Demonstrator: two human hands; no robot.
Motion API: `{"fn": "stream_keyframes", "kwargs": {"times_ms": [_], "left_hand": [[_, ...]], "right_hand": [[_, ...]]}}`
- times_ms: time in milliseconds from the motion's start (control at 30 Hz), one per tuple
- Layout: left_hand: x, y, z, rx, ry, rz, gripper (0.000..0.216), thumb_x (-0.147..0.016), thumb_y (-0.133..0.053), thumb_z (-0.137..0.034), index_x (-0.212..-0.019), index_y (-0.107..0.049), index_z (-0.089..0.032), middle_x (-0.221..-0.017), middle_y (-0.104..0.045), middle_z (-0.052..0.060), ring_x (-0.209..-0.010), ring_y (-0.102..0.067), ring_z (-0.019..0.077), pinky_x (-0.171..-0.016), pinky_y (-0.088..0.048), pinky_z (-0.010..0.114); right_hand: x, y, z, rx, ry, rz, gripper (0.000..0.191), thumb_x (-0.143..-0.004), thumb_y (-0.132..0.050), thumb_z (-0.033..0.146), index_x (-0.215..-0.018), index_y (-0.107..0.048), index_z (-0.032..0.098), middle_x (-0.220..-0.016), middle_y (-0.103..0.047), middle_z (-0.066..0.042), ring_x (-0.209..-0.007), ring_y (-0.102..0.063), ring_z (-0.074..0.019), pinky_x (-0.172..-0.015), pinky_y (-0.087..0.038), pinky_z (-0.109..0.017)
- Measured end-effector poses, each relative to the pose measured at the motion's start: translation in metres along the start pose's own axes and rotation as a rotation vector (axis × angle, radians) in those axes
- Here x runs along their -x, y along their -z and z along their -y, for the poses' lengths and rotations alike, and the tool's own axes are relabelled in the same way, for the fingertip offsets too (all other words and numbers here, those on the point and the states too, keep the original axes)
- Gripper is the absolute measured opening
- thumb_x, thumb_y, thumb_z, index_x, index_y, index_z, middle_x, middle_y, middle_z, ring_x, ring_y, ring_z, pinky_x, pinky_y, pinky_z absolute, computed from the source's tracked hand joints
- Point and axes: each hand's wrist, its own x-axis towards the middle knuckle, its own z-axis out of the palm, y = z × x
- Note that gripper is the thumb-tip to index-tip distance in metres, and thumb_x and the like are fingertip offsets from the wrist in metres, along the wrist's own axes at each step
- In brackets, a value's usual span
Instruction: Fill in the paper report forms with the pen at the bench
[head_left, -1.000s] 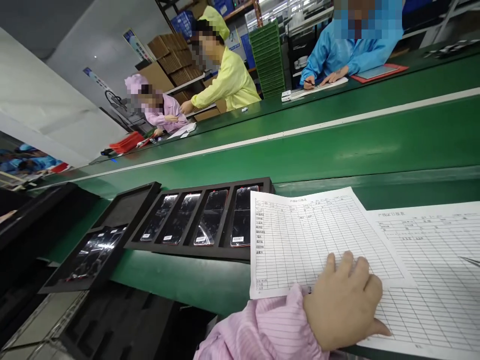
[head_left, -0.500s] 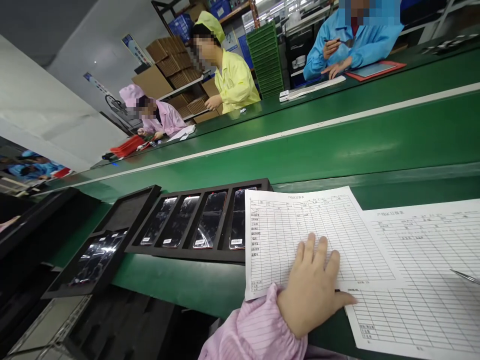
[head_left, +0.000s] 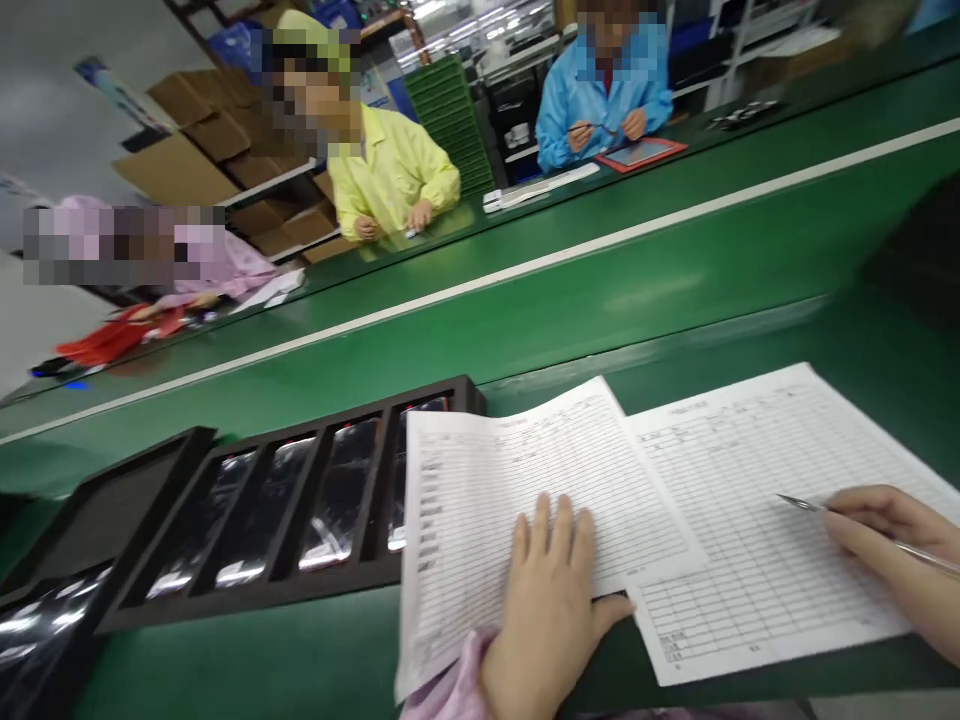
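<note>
My left hand (head_left: 551, 590) lies flat with its fingers apart on a printed form sheet (head_left: 465, 470), holding it against the green table. That sheet overlaps the left edge of a second ruled form (head_left: 735, 480). Over the right part of the second form, my right hand (head_left: 892, 550) is closed around a silver pen (head_left: 799, 502), its tip pointing left at the ruled lines. Left of the sheets is a black foam tray (head_left: 382, 577) with several dark glossy phone-like panels (head_left: 341, 495) in its slots; the first sheet covers the tray's right end.
Another black tray (head_left: 112, 510) stands at the far left. A long green worktop (head_left: 525, 325) with a white stripe runs across. Beyond it sit co-workers in yellow (head_left: 390, 170), blue (head_left: 600, 100) and pink. A red-framed panel (head_left: 641, 153) lies before the one in blue.
The view has swung to the right, so the trays and sheets sit further left. My right hand with the pen now shows more fully. My left hand stays on the sheet.
</note>
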Motion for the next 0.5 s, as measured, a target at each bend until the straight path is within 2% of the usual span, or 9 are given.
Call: {"fn": "stream_keyframes", "kwargs": {"times_ms": [67,133,267,400,500], "left_hand": [[0.01,-0.003,0.007,-0.027,-0.008,-0.029,0.071,-0.079,-0.063,-0.059,-0.129,-0.052,-0.011,-0.125,-0.06,0.021,-0.119,-0.054,0.0418,-0.088,-0.051,0.059],[0.022,-0.007,0.014,-0.142,-0.043,-0.087,0.063,-0.083,-0.059,-0.057,-0.131,-0.051,-0.017,-0.122,-0.063,0.015,-0.113,-0.059,0.0374,-0.083,-0.054,0.052],[0.047,-0.011,0.017,-0.221,0.081,-0.105,0.057,-0.086,-0.055,-0.053,-0.13,-0.05,-0.018,-0.119,-0.062,0.014,-0.111,-0.058,0.0362,-0.083,-0.054,0.048],[0.054,-0.009,0.012,-0.184,0.148,-0.085,0.055,-0.088,-0.051,-0.052,-0.132,-0.047,-0.019,-0.122,-0.059,0.014,-0.111,-0.057,0.0356,-0.079,-0.056,0.046],[0.046,-0.005,0.011,-0.141,0.2,-0.036,0.05,-0.088,-0.054,-0.047,-0.13,-0.049,-0.022,-0.117,-0.06,0.013,-0.107,-0.059,0.0338,-0.075,-0.057,0.045]], "right_hand": [[0.001,-0.002,0.014,0.002,-0.033,-0.052,0.015,-0.052,-0.068,0.044,-0.054,-0.063,0.031,-0.059,-0.063,-0.007,-0.056,-0.063,-0.0267,-0.05,-0.054,-0.036],[0.001,-0.003,0.021,0.017,-0.052,-0.072,0.02,-0.05,-0.068,0.049,-0.055,-0.063,0.029,-0.059,-0.064,-0.007,-0.055,-0.063,-0.0272,-0.048,-0.054,-0.036],[0.0,-0.002,0.022,0.014,-0.075,-0.028,0.019,-0.051,-0.068,0.047,-0.055,-0.064,0.029,-0.059,-0.064,-0.007,-0.054,-0.063,-0.0262,-0.048,-0.055,-0.035],[-0.005,0.003,0.012,-0.005,-0.078,0.093,0.008,-0.054,-0.069,0.041,-0.055,-0.066,0.033,-0.058,-0.065,-0.005,-0.055,-0.064,-0.0261,-0.052,-0.057,-0.036],[-0.01,0.009,-0.011,0.073,-0.007,0.103,0.006,-0.057,-0.071,0.04,-0.058,-0.067,0.037,-0.061,-0.066,-0.005,-0.055,-0.063,-0.026,-0.051,-0.056,-0.037]]}}
